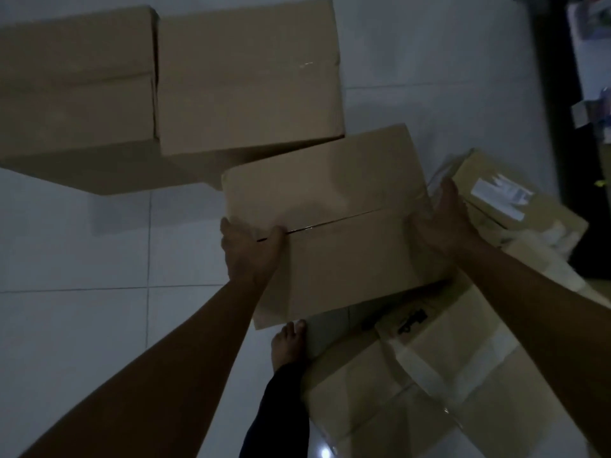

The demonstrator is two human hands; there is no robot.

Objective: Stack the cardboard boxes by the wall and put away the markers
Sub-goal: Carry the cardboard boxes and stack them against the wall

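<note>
Cardboard box (334,219) between left hand (249,249) and right hand (441,223), fingers gripping opposite ends.

Both arms outstretched, left hand (251,249) and right hand (441,223) gripping, fingers curled

I am counting three closed cardboard boxes: one (330,223) between my two hands, two (248,77) (76,84) beyond my left hand (251,249). One flattened carton (429,375) is lying under my right hand (443,219), and one taped parcel (515,200) just beside it.
</note>
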